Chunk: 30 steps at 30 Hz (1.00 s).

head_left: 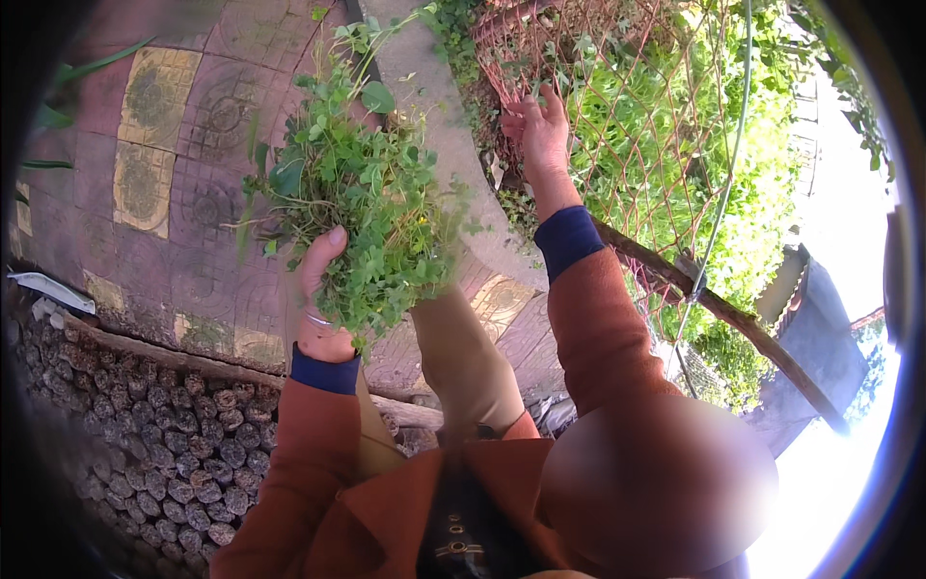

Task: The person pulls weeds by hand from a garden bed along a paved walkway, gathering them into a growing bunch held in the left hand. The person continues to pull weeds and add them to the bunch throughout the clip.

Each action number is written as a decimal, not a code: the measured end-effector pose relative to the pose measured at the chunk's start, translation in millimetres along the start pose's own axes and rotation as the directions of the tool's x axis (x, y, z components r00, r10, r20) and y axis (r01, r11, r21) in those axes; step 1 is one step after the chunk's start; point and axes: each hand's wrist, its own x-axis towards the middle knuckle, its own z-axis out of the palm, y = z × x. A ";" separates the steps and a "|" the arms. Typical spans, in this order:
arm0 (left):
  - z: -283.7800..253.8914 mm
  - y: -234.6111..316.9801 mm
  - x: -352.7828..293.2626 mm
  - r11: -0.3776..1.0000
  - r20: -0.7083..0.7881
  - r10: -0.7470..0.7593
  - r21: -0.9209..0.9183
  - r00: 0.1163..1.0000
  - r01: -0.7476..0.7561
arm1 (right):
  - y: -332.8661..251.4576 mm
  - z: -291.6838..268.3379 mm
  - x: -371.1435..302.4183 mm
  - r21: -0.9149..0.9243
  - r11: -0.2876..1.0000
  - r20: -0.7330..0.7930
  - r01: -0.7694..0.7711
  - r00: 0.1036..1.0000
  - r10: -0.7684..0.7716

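I see my left hand (323, 289) w/ grip clenched round a big loose bunch of green leafy weeds w/ thin stems (362, 193); the bunch stands up & out above the grip, thumb pressed on its lower edge. A thin silver ring sits on that hand. My right hand (538, 130) is up ahead, well apart from the bunch, grip released, fingers spread at the rusty reddish diamond-mesh wire fence (617, 106), touching or just short of it, can't tell which. Green plants (675, 145) grow behind the mesh. Below the left grip: patterned red & yellow paving tiles (164, 125).
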 end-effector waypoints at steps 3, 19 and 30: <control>-5.7 5.7 10.3 0.999 -0.029 -0.045 -0.024 0.999 0.045 | 12.0 11.3 28.3 0.045 0.999 -0.067 0.003 0.998 0.000; -12.8 27.4 31.1 0.995 -0.054 -0.100 0.013 0.993 0.101 | 8.6 0.5 7.5 0.732 0.681 0.006 -0.018 1.000 0.020; -8.4 31.3 33.9 0.991 -0.096 -0.065 0.108 0.993 0.075 | 5.2 -27.2 -32.5 -0.073 0.982 0.088 0.173 0.982 -0.167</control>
